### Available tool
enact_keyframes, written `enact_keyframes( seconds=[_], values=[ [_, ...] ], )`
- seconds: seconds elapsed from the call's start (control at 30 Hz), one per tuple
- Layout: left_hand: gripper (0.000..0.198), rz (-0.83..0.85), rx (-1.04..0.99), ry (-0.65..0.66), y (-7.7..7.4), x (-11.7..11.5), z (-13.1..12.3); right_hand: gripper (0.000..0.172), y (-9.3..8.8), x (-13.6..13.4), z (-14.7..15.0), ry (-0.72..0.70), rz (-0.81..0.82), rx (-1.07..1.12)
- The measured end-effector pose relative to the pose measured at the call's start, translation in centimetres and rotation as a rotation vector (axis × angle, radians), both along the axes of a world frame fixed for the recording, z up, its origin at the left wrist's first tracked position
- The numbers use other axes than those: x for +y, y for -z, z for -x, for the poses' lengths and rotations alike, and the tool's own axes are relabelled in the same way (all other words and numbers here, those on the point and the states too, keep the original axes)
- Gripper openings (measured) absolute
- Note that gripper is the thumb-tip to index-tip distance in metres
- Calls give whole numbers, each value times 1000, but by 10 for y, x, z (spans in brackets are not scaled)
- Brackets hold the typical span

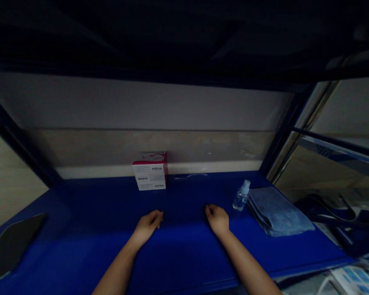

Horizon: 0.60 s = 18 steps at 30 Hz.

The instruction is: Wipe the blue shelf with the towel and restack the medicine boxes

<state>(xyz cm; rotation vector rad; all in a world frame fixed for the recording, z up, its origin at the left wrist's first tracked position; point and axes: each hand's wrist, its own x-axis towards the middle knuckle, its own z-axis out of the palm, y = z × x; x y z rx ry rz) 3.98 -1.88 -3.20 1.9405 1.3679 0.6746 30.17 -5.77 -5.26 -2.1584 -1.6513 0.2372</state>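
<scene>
My left hand (pixel 148 223) rests on the blue shelf (pixel 178 254), its fingers curled in and nothing showing in them. Across from it, my right hand (pixel 217 217) lies on the same surface in a loose fist, also with nothing visible inside. A white and red cardboard box (pixel 150 176) with printed labels stands behind my left hand, apart from it. To the right of my right hand is a small clear spray bottle (pixel 240 198) with a pale blue cap, upright and untouched. Beside the bottle lies a folded blue cloth (pixel 278 211).
A dark flat panel (pixel 15 246) lies at the shelf's left end. Blue metal posts (pixel 283 131) and a dark upper shelf (pixel 172 41) frame the space, with a wall (pixel 160 106) behind. A white item with blue squares (pixel 355 280) sits low at the right, beyond the edge.
</scene>
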Motion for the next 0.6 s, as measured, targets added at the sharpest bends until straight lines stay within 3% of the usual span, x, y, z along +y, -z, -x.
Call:
enact_keyframes(
  seconds=[0.6],
  values=[
    [39, 54, -20, -81, -4, 4, -5, 41, -1, 3, 2, 16, 21, -21]
  ],
)
